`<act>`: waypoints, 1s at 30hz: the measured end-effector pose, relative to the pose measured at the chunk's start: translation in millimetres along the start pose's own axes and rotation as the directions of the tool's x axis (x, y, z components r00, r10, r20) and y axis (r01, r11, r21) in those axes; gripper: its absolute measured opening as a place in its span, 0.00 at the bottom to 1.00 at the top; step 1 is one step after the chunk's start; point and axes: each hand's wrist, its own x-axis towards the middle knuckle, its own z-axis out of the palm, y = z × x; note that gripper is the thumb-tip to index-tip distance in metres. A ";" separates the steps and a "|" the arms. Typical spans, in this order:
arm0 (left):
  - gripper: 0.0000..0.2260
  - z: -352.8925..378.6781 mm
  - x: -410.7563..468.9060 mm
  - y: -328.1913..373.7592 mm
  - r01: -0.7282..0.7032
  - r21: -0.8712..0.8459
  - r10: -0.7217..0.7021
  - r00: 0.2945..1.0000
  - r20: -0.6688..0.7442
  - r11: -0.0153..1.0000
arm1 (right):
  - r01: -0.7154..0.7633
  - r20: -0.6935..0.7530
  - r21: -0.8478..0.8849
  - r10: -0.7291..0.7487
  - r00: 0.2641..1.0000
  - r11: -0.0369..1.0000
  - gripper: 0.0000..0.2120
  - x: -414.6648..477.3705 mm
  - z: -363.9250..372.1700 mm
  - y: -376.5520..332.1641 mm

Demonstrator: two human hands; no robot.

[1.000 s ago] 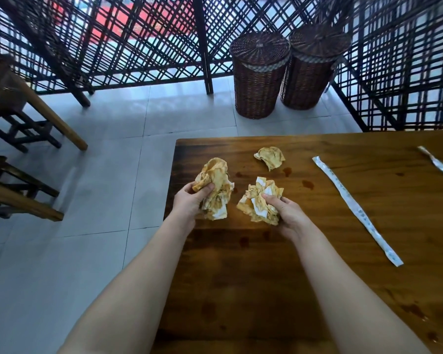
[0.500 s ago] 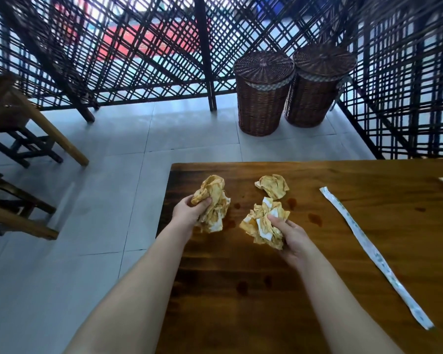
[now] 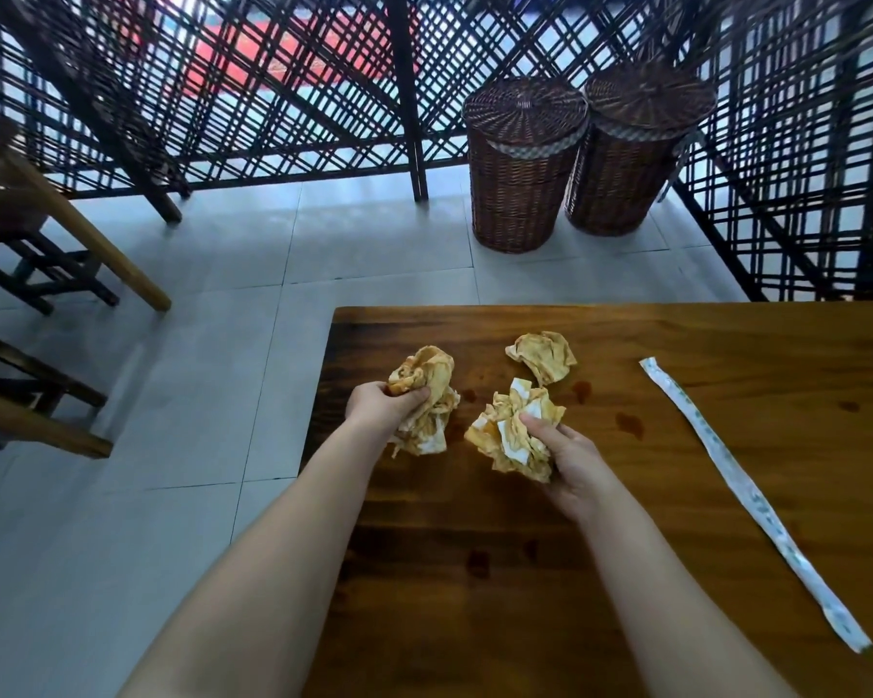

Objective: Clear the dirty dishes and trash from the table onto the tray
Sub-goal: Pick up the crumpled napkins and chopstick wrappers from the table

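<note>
The left hand (image 3: pixel 381 408) has its grip clenched round a stained napkin (image 3: pixel 427 395) near the left edge of the worktop (image 3: pixel 475 622). The right hand (image 3: pixel 568 460) grasps a second napkin (image 3: pixel 510 430) just beside it, low over the wood. A third napkin (image 3: pixel 543 356) lies loose beyond them. Well to the right lies a long white paper sleeve (image 3: pixel 747 496) — its greenish print too small to read.
</note>
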 end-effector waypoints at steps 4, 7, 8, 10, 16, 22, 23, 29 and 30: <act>0.28 -0.3 -1.9 5.2 -0.014 0.031 0.015 1.000 -0.019 0.999 | 0.022 0.014 0.017 -0.022 1.000 1.000 0.20 0.7 -3.1 -3.3; 0.28 -0.8 -4.7 6.4 -0.010 -0.017 0.010 1.000 -0.010 1.000 | 0.043 0.005 0.026 -0.043 0.999 0.999 0.17 2.3 -5.3 -9.0; 0.28 -1.0 -6.9 6.9 -0.004 -0.046 0.004 1.000 -0.010 0.999 | 0.049 0.006 0.032 -0.049 0.999 0.998 0.17 2.2 -5.9 -10.3; 0.27 -1.7 -11.2 7.8 0.007 -0.116 -0.009 1.000 -0.016 0.993 | 0.057 0.013 0.038 -0.057 0.998 0.998 0.19 1.2 -7.0 -11.8; 0.25 -0.3 -18.5 8.0 0.013 -0.252 -0.011 1.000 0.010 0.968 | 0.066 0.020 0.046 -0.067 0.998 0.997 0.21 -2.8 -11.2 -12.3; 0.22 9.6 -23.3 13.7 -0.002 -0.340 0.018 0.999 0.045 0.940 | 0.090 -0.008 0.012 -0.090 0.996 0.996 0.16 -2.9 -16.1 -29.3; 0.21 10.8 -23.7 15.5 -0.008 -0.360 0.028 0.998 0.051 0.933 | 0.100 -0.012 -0.006 -0.100 0.995 0.995 0.16 -2.2 -16.4 -33.5; 0.11 21.1 -25.8 28.3 -0.066 -0.422 0.110 0.991 0.082 0.904 | 0.188 -0.061 -0.198 -0.203 0.977 0.962 0.12 13.9 -7.0 -62.0; 0.10 22.8 -25.4 29.4 -0.067 -0.426 0.113 0.990 0.083 0.902 | 0.194 -0.053 -0.228 -0.211 0.976 0.954 0.13 17.9 -4.4 -65.5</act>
